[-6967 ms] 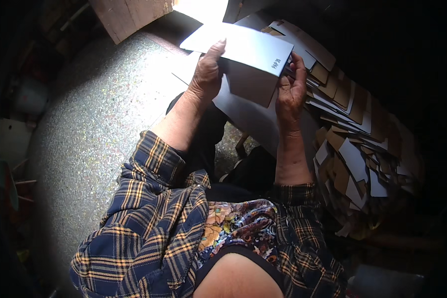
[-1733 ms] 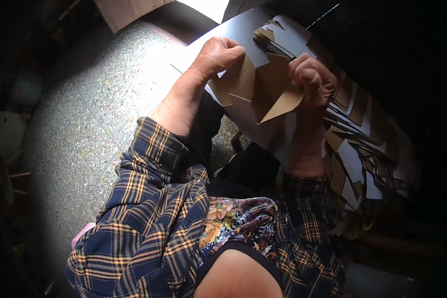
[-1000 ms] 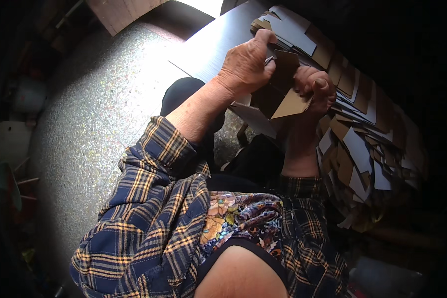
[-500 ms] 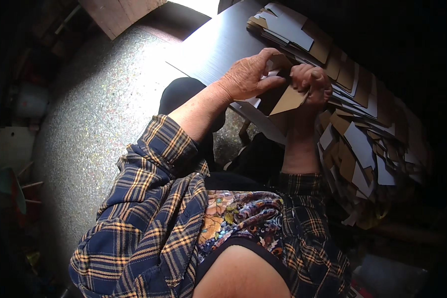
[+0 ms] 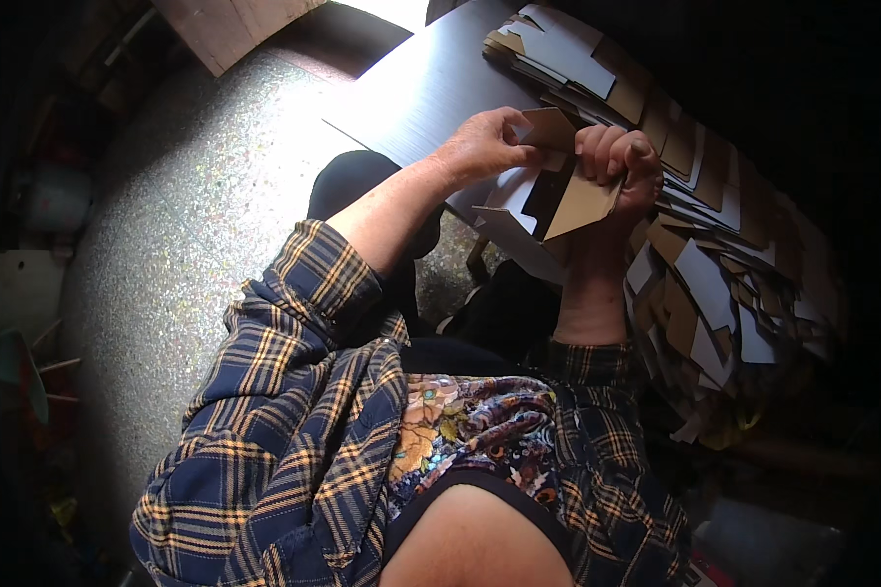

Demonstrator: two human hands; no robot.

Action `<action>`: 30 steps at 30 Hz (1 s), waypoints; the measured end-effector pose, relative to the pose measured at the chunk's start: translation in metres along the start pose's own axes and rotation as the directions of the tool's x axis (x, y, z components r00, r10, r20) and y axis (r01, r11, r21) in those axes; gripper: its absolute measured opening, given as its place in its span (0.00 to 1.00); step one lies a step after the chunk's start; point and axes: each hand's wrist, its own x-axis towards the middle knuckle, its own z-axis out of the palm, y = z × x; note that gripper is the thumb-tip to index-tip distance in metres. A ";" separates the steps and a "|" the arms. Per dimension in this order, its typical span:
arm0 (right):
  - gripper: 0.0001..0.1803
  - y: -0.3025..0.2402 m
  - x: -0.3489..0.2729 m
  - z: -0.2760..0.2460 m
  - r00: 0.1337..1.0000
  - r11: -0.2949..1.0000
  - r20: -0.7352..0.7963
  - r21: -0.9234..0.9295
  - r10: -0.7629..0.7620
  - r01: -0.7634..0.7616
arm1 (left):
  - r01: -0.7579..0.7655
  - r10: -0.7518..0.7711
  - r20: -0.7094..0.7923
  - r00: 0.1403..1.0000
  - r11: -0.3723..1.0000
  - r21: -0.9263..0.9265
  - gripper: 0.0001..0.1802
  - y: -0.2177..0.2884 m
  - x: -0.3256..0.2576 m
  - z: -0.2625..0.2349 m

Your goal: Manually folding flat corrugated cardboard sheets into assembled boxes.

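A small cardboard box [image 5: 582, 207], brown on one face and white on the other, is partly folded above the table edge. Its flaps stand apart, with a dark gap between them. My left hand [image 5: 482, 147] pinches a brown flap at the box's upper left between thumb and fingers. On the other side, my right hand [image 5: 625, 164] is closed over the right panel, its fingers curled over the top edge. The right palm is partly hidden behind the cardboard.
Flat cardboard blanks [image 5: 568, 49] lie in a long overlapping row along the table's right side. More blanks [image 5: 705, 284] heap up beside my right forearm. The grey table [image 5: 401, 108] has a corner near my knee. Speckled floor [image 5: 186, 215] spreads to the left.
My left hand has drawn slightly back and down, and the box has opened wider, showing its white flap at the lower left. My right hand keeps its hold, shifted slightly right.
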 end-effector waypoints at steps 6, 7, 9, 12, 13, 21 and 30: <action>0.19 -0.012 0.004 0.003 0.995 0.994 0.101 0.106 -0.012 0.001 | -0.066 0.090 0.111 0.990 0.976 -0.206 0.24 0.016 -0.004 -0.008; 0.19 -0.014 0.007 0.002 0.984 0.986 0.173 0.164 -0.042 0.013 | -0.205 0.236 0.114 0.965 0.950 -0.236 0.22 0.016 -0.004 -0.011; 0.18 -0.017 0.012 0.001 0.965 0.979 0.256 0.204 -0.048 -0.005 | -0.242 0.278 0.093 0.956 0.927 -0.286 0.16 0.018 -0.008 -0.016; 0.17 -0.019 0.014 0.001 0.935 0.978 0.350 0.207 -0.065 -0.009 | -0.603 0.608 0.073 0.791 0.753 0.265 0.13 0.025 -0.011 -0.025; 0.16 -0.019 0.014 0.001 0.950 0.987 0.300 0.155 -0.087 0.042 | -0.619 0.647 0.021 0.762 0.720 0.314 0.12 0.028 -0.012 -0.026; 0.30 -0.022 0.008 0.001 0.975 0.803 0.149 -0.554 -0.164 0.220 | -0.476 0.620 -0.509 0.598 0.785 0.397 0.06 0.013 -0.003 -0.056; 0.45 0.015 -0.004 -0.008 0.976 0.676 0.207 -0.730 0.072 0.105 | -0.374 0.636 -0.562 0.529 0.769 0.519 0.09 0.016 -0.018 -0.070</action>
